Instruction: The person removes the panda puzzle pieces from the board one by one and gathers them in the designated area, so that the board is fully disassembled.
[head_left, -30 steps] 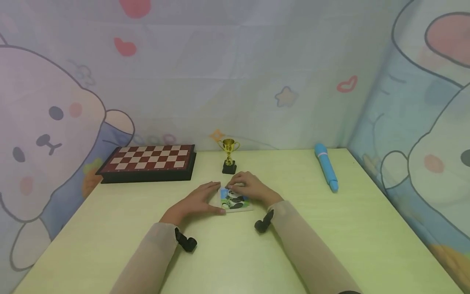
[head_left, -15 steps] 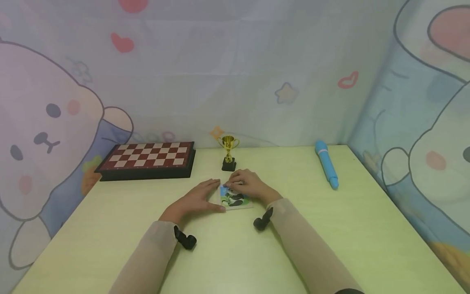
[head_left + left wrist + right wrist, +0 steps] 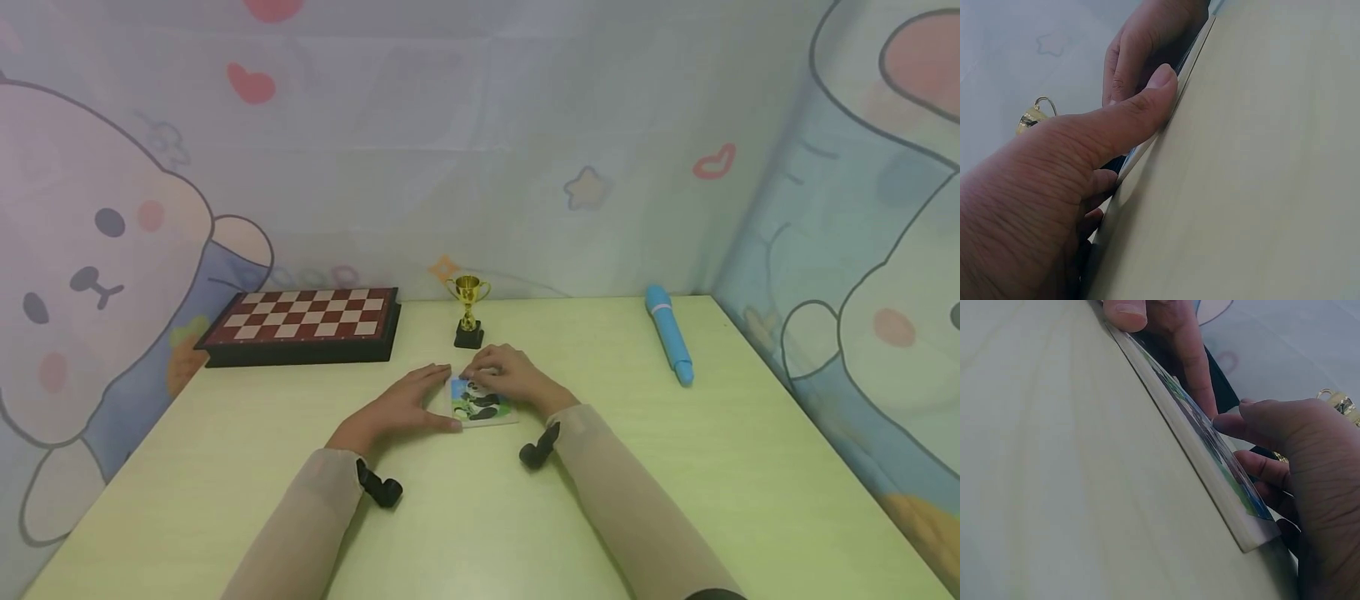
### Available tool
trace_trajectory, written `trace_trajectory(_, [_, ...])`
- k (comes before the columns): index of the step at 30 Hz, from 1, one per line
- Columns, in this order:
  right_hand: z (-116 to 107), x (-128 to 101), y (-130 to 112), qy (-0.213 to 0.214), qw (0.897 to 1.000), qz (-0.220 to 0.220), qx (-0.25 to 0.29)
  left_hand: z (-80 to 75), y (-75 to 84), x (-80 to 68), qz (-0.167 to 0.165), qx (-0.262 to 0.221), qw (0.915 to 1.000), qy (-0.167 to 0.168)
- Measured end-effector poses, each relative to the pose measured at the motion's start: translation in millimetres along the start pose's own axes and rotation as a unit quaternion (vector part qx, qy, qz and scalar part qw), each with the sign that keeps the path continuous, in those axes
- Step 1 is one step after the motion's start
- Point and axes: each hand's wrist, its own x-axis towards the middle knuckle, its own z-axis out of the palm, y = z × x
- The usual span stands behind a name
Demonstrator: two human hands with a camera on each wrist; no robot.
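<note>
A thin square board with a colourful panda picture (image 3: 480, 408) lies flat at the middle of the table. My left hand (image 3: 405, 406) spans its left side, thumb on the near edge and fingers reaching towards the far corner. The left thumb (image 3: 1160, 78) rests along the board's rim in the left wrist view. From the other side, my right hand (image 3: 513, 375) bends over the far part of the picture, thumb and index tips close together at its surface. I cannot tell whether those tips pinch a small piece. The right wrist view shows the board's pale edge (image 3: 1207, 469) side-on.
A small gold trophy cup (image 3: 468, 304) on a black base stands just beyond the hands. A red-and-white chessboard box (image 3: 300, 329) sits at the back left, and a blue marker-like stick (image 3: 670, 336) lies at the back right. Printed cloth (image 3: 480, 167) hangs behind the table.
The head view tilts slightly, so the scene shifts a little upward. Both hands stay on the board, with the right fingertips moving only marginally over the picture.
</note>
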Motion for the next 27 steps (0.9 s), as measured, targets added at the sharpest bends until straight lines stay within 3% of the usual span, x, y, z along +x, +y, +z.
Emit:
trace_trajectory(15, [-3.3, 1.8, -8.9, -0.018, 1.000, -0.004, -0.018, 0.6, -2.7, 0.9, -0.004, 0.005, 1.0000, -0.001])
trace_trajectory(27, [1.3, 13.1, -2.8, -0.031, 0.998, 0.041, 0.040, -1.7, 2.1, -0.2, -0.010, 0.001, 0.9999, -0.005])
